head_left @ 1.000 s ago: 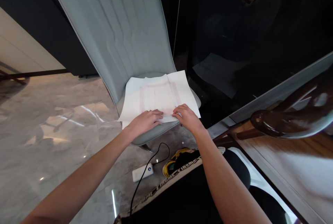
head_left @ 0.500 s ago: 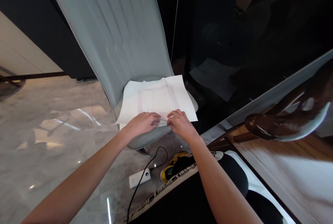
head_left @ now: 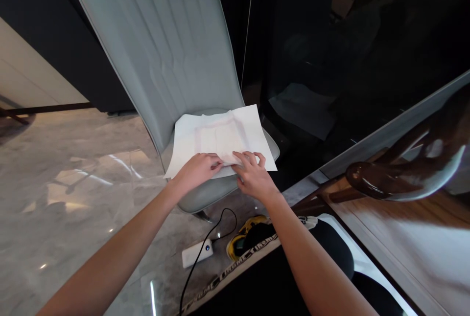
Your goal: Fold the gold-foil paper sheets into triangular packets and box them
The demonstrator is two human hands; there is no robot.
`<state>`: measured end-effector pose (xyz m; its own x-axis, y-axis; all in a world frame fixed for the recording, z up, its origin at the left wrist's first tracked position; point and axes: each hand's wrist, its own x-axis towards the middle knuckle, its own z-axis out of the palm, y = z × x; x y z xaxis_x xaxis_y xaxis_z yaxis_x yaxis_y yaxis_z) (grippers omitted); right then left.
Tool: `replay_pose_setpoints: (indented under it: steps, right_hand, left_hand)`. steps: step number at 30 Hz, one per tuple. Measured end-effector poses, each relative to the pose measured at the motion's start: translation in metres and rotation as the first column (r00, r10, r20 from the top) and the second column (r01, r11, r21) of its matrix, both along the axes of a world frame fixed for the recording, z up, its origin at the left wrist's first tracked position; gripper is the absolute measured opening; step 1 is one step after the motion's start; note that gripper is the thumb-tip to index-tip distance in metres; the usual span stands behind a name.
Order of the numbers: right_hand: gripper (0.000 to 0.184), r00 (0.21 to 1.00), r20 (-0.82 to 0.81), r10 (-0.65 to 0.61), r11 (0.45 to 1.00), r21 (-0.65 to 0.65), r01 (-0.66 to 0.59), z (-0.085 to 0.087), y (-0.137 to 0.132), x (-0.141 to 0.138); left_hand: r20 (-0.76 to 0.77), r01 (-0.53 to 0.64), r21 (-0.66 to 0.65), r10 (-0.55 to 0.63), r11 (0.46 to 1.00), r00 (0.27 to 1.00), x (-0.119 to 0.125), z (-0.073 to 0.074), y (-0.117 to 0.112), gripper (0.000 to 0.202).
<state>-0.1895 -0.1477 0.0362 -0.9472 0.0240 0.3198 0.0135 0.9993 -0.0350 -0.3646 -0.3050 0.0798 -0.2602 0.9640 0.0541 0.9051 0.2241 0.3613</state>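
Observation:
A white sheet of soft paper-like material (head_left: 220,132) with a faint pink rectangular outline lies on the seat of a pale grey-green padded chair (head_left: 157,52). Its near edge looks folded back between my hands. My left hand (head_left: 198,171) lies over that fold, fingers together and gripping the sheet. My right hand (head_left: 253,175) rests on the sheet beside it, fingers spread. The seat's front edge shows below both hands.
A white power bank (head_left: 197,253) with a black cable and yellow-and-black shoes (head_left: 246,240) lie on the grey marble floor (head_left: 69,223). My black lettered clothing fills the bottom. To the right are a dark glass tabletop (head_left: 330,37) and a glossy brown chair arm (head_left: 382,174).
The sheet's near edge has folded further back over the pink outline. My right hand has spread its fingers and shifted left, closer to my left hand. The view has tilted slightly.

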Motion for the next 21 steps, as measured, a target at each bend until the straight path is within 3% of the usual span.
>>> replay_pose_setpoints:
  steps: [6,12,17,21]
  right_hand:
    - [0.019,0.986,-0.153,-0.064,0.997,0.04,0.071,-0.005,0.0,-0.002]
    - [0.016,0.952,-0.302,-0.052,0.993,0.085,0.081,-0.011,-0.003,-0.007]
    - [0.023,0.915,-0.398,-0.072,0.992,-0.124,0.024,0.002,-0.012,-0.002]
    - [0.012,0.853,-0.498,-0.156,0.925,-0.377,-0.051,0.018,-0.024,0.008]
  left_hand:
    - [-0.027,-0.047,0.04,0.048,0.998,0.998,-0.005,0.011,0.003,0.026]
    - [0.011,-0.031,0.022,0.031,0.999,0.999,-0.003,0.034,-0.001,0.023]
    - [-0.003,-0.034,0.027,0.035,0.999,0.999,-0.004,0.051,-0.011,0.026]
    - [-0.114,0.057,0.125,-0.043,0.991,0.993,-0.01,0.061,-0.018,0.024]
